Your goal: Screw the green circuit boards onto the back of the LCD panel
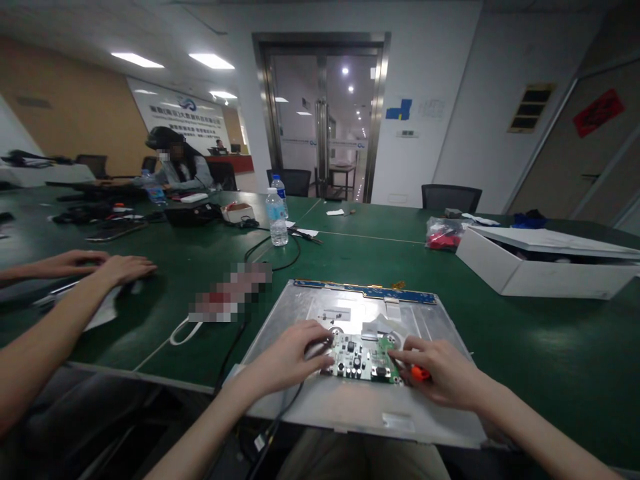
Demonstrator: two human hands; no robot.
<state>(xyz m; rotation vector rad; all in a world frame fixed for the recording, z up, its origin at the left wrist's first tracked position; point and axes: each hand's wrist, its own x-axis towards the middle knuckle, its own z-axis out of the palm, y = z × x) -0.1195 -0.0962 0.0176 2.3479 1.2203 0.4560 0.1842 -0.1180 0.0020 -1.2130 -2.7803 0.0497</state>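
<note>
A silver metal panel (280, 333) lies flat at the near table edge, with a blue strip along its far side. A small green circuit board (361, 360) sits on its middle. My left hand (290, 357) rests on the panel with curled fingers touching the board's left edge. My right hand (440, 370) is closed around an orange-handled tool (421, 374), held at the board's right edge.
Another person's arms (75, 287) rest on the green table (525, 333) at the left. A white open box (540, 263) stands at the right, a water bottle (276, 217) and black cables behind the panel. A seated person is far left.
</note>
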